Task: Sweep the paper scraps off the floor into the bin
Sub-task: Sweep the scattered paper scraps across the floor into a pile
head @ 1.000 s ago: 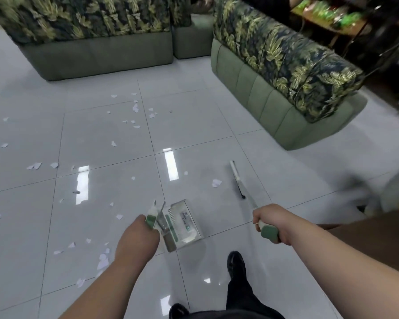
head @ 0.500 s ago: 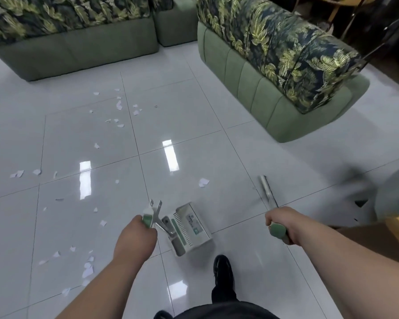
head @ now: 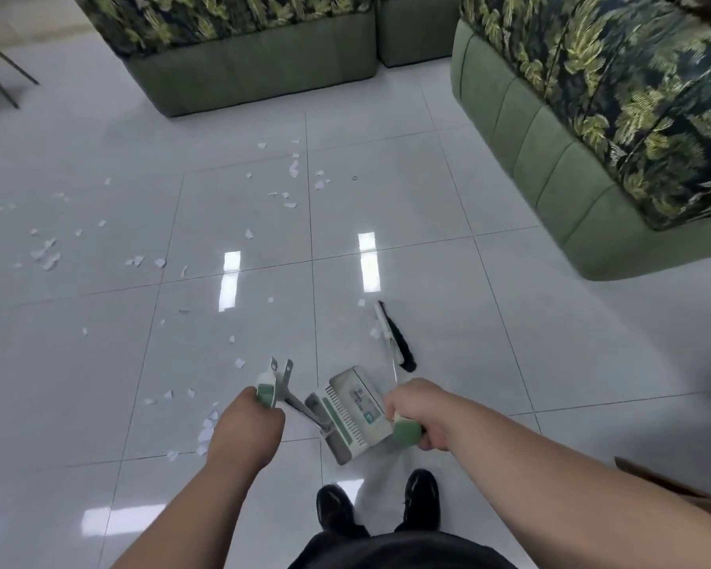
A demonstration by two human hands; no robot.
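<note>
Glossy tile floor (head: 427, 199): judged slippery. Dustpan (head: 354, 416) at floor level, left hand (head: 247, 425) clenched on its handle. Broom (head: 401, 347): right hand (head: 415, 416) grips its green handle. Paper scraps (head: 292, 168) scattered ahead and left; light, likely to flutter.

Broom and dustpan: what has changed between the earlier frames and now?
The right hand has swung the broom leftward, from well out on the right to close beside the dustpan; the brush head now sits just beyond the pan. Nothing was taken hold of or let go: the left hand still grips the dustpan's handle, the right the broom's. The paper scraps still lie scattered.
</note>
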